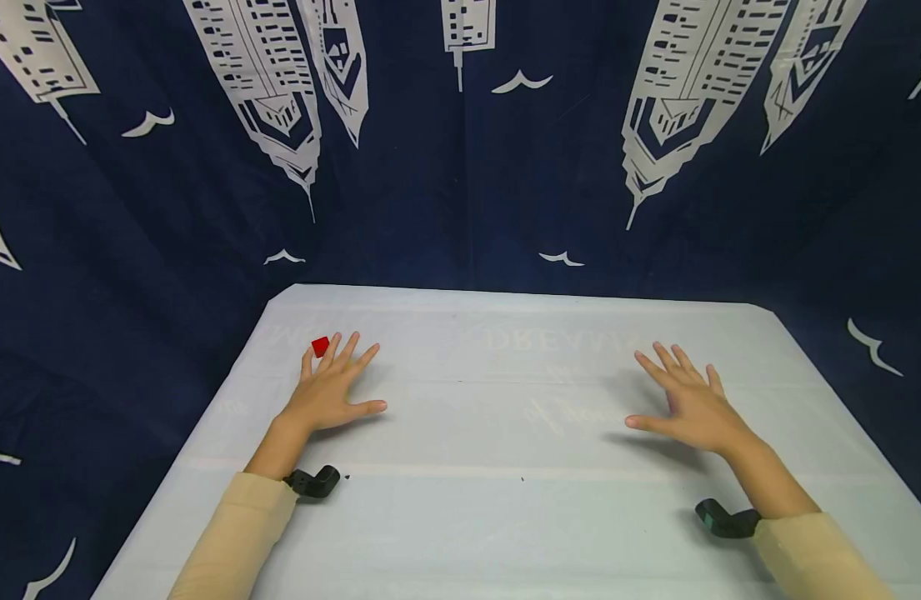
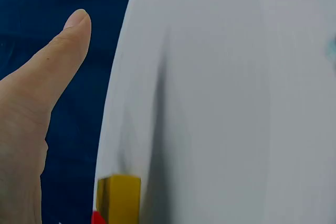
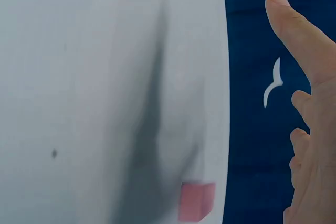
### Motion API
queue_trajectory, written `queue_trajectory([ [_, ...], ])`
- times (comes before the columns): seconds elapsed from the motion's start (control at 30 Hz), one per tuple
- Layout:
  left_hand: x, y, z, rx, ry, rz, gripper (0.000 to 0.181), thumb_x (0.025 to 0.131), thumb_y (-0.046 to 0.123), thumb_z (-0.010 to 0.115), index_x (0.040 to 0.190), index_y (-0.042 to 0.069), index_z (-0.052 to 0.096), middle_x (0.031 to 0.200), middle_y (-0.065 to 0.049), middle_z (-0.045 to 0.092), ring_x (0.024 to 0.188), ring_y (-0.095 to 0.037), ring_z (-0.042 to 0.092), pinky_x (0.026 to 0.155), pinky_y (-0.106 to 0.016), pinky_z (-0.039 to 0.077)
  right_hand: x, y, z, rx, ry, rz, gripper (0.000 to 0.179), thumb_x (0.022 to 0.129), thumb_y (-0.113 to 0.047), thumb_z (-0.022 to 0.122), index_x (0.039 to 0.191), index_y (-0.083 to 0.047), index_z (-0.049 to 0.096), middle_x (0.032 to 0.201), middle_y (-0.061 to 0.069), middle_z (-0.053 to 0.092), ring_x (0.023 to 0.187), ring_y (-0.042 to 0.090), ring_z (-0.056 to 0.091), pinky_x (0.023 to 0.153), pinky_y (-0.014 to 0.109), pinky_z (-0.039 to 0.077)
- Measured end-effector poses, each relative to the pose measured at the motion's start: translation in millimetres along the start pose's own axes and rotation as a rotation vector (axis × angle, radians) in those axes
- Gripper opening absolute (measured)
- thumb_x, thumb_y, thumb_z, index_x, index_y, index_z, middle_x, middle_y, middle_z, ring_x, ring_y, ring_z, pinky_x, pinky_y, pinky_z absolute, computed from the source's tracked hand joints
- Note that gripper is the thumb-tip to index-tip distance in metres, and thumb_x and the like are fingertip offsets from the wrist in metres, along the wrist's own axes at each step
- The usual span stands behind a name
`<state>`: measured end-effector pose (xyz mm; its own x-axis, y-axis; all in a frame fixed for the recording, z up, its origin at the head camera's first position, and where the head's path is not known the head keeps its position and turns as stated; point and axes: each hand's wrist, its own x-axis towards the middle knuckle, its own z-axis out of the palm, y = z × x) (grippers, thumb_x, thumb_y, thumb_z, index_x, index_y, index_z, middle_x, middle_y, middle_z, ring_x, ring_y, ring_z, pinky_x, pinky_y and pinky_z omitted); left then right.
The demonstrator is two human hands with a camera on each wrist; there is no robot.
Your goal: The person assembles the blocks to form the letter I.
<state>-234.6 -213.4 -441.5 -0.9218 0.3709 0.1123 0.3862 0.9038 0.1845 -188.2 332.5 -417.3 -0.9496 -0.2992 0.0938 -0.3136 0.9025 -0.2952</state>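
Observation:
Fingers spread wide, my left hand [image 1: 329, 395] hovers over the left part of the white table [image 1: 460, 517] and holds nothing. A small red block [image 1: 321, 347] shows just beyond its fingertips. In the left wrist view a yellow block [image 2: 124, 199] stands at the bottom, a red corner beside it; the head view has this yellow block hidden behind the hand. My right hand [image 1: 693, 412], also spread and holding nothing, is above the table's right part. A pink block [image 3: 196, 202] lies low in the right wrist view, hidden from the head view.
A dark blue cloth [image 1: 460, 183] printed with white buildings and birds hangs behind and beside the table. Each wrist wears a black camera mount, one on the left [image 1: 313, 482] and one on the right [image 1: 728, 520]. Tiny dark specks dot the tabletop.

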Motion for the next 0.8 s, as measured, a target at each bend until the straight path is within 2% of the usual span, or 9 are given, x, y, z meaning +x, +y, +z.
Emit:
queue_trajectory([
  [0.2, -7.1, -16.6, 4.0, -0.05, 0.026, -0.037, 0.092, 0.081, 0.068, 0.061, 0.155, 0.023, 0.03, 0.161, -0.014, 0.016, 0.147, -0.04, 0.005, 0.111, -0.066, -0.002, -1.1, 20.9, 2.8, 0.05, 0.013, 0.043, 0.101, 0.08, -0.059, 0.071, 0.156, -0.014, 0.021, 0.159, 0.025, 0.011, 0.145, 0.046, 0.0, 0.103, 0.075, -0.009],
  [0.5, -17.1, -39.8, 8.8, -0.107, 0.001, -0.107, 0.091, 0.084, 0.064, 0.062, 0.155, 0.018, 0.028, 0.16, -0.017, 0.019, 0.147, -0.039, 0.005, 0.111, -0.066, 0.0, -4.2, 52.0, 8.4, 0.101, -0.004, 0.103, 0.091, 0.085, -0.051, 0.067, 0.152, -0.003, 0.028, 0.154, 0.032, 0.018, 0.142, 0.05, 0.008, 0.101, 0.079, 0.004],
  [0.8, -21.8, -51.8, 12.7, -0.175, -0.014, -0.144, 0.093, 0.084, 0.061, 0.064, 0.155, 0.015, 0.026, 0.157, -0.02, 0.023, 0.146, -0.041, 0.009, 0.111, -0.067, 0.003, -7.6, 64.6, 14.5, 0.151, -0.021, 0.158, 0.081, 0.088, -0.045, 0.064, 0.144, 0.007, 0.036, 0.148, 0.038, 0.024, 0.138, 0.055, 0.014, 0.1, 0.078, 0.011],
])
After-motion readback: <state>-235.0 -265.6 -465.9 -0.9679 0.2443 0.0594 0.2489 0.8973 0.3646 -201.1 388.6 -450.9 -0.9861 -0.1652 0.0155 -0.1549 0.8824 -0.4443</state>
